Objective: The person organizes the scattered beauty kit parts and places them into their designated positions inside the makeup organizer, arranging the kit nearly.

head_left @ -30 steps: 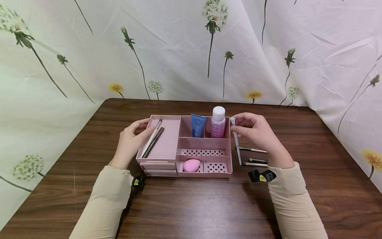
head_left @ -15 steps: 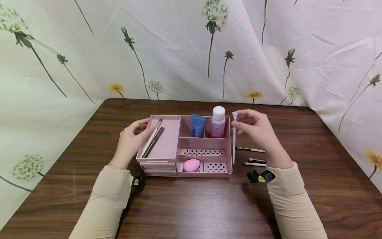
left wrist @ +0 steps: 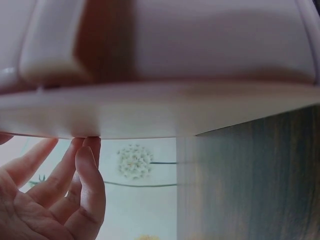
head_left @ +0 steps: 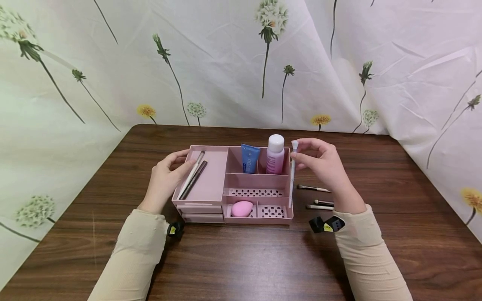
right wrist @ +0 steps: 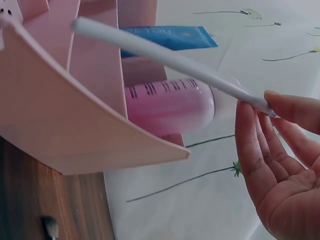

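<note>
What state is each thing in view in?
Pink organizer: upright, left hand gripping its left edge
Drawers: both look shut
Pink bottle: upright, white cap on
Blue tube: standing, leaning slightly, cap hidden
Sponge: lying in front compartment
White brush: pinched by right hand, bristles up
Two brushes on the organizer's left top: lying flat
Three brushes on the table: lying flat

Organizer [head_left: 215,177] on table [head_left: 241,263]. Inside: tube [head_left: 249,159] left of bottle [head_left: 275,156] at back, sponge [head_left: 242,208] in front. 2 sticks [head_left: 194,179] on left top. 3 brushes [head_left: 317,189] right of organizer.
</note>
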Tool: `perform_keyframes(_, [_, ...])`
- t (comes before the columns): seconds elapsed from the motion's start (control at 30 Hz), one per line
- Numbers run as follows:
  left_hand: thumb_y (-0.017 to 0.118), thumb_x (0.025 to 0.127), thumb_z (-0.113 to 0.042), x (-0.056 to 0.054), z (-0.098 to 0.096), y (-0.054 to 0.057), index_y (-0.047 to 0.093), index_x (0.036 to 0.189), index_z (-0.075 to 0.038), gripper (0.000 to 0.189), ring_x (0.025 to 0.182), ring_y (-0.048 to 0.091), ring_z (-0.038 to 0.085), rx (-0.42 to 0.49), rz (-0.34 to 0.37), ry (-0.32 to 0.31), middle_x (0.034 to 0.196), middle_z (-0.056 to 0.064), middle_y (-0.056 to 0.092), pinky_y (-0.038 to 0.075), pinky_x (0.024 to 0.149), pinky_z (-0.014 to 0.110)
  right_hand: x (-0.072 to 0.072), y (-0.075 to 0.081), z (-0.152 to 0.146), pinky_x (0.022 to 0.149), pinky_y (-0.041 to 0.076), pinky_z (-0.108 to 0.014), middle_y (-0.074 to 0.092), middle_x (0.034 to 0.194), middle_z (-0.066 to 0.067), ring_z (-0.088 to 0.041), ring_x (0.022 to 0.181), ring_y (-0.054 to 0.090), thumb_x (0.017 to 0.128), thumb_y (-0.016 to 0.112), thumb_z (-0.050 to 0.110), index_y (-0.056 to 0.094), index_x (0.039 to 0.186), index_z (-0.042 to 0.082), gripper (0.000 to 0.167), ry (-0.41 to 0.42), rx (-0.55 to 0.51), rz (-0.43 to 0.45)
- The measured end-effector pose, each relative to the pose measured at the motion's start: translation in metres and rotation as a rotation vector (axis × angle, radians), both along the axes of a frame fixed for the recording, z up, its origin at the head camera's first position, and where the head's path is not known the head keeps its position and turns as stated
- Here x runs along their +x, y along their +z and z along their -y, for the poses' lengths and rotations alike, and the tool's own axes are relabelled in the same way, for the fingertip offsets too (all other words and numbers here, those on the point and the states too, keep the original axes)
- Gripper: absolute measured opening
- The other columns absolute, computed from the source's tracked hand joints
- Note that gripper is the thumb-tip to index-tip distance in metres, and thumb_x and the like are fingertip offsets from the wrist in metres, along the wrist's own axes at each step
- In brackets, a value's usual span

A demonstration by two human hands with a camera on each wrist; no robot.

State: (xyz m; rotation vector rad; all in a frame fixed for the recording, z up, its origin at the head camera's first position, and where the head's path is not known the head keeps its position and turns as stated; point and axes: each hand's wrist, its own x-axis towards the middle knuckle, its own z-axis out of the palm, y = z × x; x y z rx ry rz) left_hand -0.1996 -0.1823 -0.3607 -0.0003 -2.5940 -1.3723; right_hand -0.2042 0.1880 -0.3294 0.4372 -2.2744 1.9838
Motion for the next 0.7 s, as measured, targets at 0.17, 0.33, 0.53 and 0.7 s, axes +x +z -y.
perform_keyframes(0.17, [0.065,0.094,-0.042,0.000,0.000,0.000,0.062,0.135,-0.014,0.049,0.109,0.061,0.022,0.000,-0.002,-0.004,0.123,0.016,0.068,0.045,0.084,0.023,-0.002,-0.004,0.006,0.068,0.058,-0.031,0.066,0.087,0.009,-0.008,0.071,0.067,0.088,0.070,-0.001,0.067,0.110,0.013,0.025,-0.002,-0.011,0.059])
perform_keyframes(0.33, [0.065,0.094,-0.043,0.001,0.000,0.000,0.062,0.135,-0.016,0.050,0.109,0.061,0.021,0.003,0.001,-0.003,0.123,0.015,0.068,0.045,0.085,0.025,-0.003,-0.007,0.013,0.071,0.059,-0.034,0.064,0.089,0.008,-0.009,0.073,0.067,0.090,0.069,0.002,0.059,0.123,-0.007,0.036,-0.008,-0.002,0.114])
perform_keyframes(0.53, [0.064,0.094,-0.043,0.000,0.000,0.000,0.062,0.136,-0.015,0.050,0.110,0.061,0.023,0.001,0.001,-0.006,0.124,0.015,0.067,0.045,0.087,0.027,-0.002,-0.010,0.018,0.070,0.059,-0.032,0.063,0.091,0.006,-0.009,0.071,0.066,0.090,0.068,0.002,0.058,0.123,-0.009,0.036,-0.022,-0.024,0.142])
perform_keyframes(0.7, [0.064,0.094,-0.042,0.000,0.001,-0.001,0.062,0.136,-0.015,0.049,0.110,0.061,0.023,0.001,-0.004,-0.008,0.124,0.015,0.067,0.045,0.086,0.026,-0.003,-0.013,0.022,0.067,0.059,-0.031,0.063,0.090,0.006,-0.010,0.066,0.066,0.091,0.067,0.001,0.057,0.122,-0.010,0.035,-0.013,-0.075,0.141])
